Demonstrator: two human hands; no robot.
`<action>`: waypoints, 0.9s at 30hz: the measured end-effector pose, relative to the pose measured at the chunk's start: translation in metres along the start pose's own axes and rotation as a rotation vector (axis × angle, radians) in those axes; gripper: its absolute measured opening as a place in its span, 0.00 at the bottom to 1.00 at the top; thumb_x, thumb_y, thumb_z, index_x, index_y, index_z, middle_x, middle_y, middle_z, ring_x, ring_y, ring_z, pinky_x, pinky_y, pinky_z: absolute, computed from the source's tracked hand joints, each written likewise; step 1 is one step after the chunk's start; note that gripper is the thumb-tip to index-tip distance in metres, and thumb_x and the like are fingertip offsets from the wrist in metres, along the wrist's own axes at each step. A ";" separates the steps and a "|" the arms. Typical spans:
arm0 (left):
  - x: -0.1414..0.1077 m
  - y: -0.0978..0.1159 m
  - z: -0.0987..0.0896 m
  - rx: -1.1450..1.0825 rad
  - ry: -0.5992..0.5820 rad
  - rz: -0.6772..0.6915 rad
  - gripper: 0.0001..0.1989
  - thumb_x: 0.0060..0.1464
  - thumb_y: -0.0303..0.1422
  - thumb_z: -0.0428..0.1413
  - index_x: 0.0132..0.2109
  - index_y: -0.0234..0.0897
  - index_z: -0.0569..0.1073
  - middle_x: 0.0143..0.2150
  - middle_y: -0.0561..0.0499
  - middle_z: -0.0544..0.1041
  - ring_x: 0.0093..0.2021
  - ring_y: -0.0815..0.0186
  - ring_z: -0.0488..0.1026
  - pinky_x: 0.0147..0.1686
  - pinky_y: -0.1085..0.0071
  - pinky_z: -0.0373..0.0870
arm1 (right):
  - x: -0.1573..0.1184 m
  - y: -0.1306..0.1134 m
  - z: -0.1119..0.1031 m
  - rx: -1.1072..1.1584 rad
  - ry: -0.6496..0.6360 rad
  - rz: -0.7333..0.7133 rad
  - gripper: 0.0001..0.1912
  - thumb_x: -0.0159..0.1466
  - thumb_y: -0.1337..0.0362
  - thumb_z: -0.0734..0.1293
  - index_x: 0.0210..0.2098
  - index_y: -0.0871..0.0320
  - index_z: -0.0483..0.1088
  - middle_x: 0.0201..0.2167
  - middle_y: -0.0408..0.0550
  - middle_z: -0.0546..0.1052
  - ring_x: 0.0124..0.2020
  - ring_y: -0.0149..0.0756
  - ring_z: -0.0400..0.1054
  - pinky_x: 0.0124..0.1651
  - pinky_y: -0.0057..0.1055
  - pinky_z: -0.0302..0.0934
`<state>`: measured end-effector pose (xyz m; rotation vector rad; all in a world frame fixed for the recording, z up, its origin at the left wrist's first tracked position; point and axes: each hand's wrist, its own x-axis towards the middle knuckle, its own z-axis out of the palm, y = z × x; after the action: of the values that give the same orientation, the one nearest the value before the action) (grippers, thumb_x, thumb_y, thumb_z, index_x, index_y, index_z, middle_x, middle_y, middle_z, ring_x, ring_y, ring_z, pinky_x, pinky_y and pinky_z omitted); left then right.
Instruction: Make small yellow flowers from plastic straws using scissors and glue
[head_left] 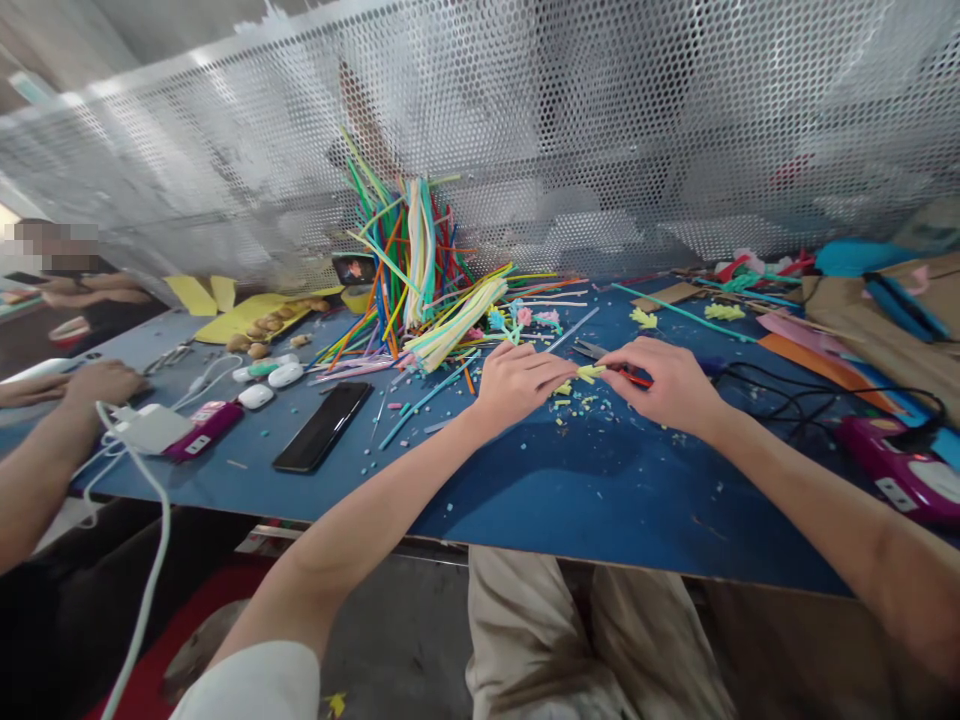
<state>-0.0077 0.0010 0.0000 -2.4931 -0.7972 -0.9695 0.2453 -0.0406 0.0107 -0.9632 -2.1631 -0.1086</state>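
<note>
Fingertips of my left hand [521,383] pinch a short, fuzzy yellow pipe cleaner piece [589,372] above the blue table. Close by on the right, my right hand [667,385] is closed around a red-handled tool [636,377] that looks like pliers; its grey jaws [589,348] point up and left. The right fingertips meet the yellow piece as well, and part of the tool is hidden by the fingers. Below both hands lie small yellow and blue clippings [574,408]. Pink and blue fuzzy flowers [523,316] are just beyond my left hand.
Colourful pipe cleaner bundles [420,265] stand and lie at the back, against a perforated metal screen [600,120]. Left are a black phone [324,425], white cables and a purple power strip [206,430]; another purple strip [896,465] is right. A co-worker's arm [67,420] rests far left.
</note>
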 end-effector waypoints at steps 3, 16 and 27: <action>0.000 0.000 0.000 0.006 0.004 0.012 0.11 0.68 0.41 0.55 0.47 0.53 0.83 0.44 0.57 0.85 0.36 0.68 0.75 0.37 0.64 0.60 | 0.000 -0.001 0.001 0.001 -0.003 0.004 0.08 0.71 0.59 0.64 0.42 0.53 0.75 0.36 0.46 0.82 0.37 0.39 0.73 0.43 0.38 0.67; 0.000 -0.001 -0.001 0.019 0.001 0.034 0.11 0.68 0.41 0.55 0.46 0.53 0.83 0.44 0.58 0.85 0.35 0.68 0.74 0.35 0.65 0.60 | -0.001 -0.002 0.004 0.041 0.028 0.040 0.08 0.71 0.60 0.65 0.41 0.52 0.77 0.35 0.45 0.82 0.38 0.38 0.74 0.43 0.37 0.68; -0.002 -0.002 0.001 -0.018 0.040 0.049 0.10 0.66 0.39 0.57 0.47 0.52 0.83 0.44 0.56 0.85 0.36 0.67 0.74 0.38 0.67 0.64 | -0.001 -0.003 0.003 0.011 0.041 0.010 0.08 0.70 0.60 0.66 0.39 0.50 0.79 0.34 0.42 0.83 0.35 0.36 0.76 0.43 0.38 0.68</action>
<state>-0.0097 0.0022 -0.0014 -2.4884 -0.7147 -1.0098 0.2418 -0.0417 0.0087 -0.9577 -2.1192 -0.1108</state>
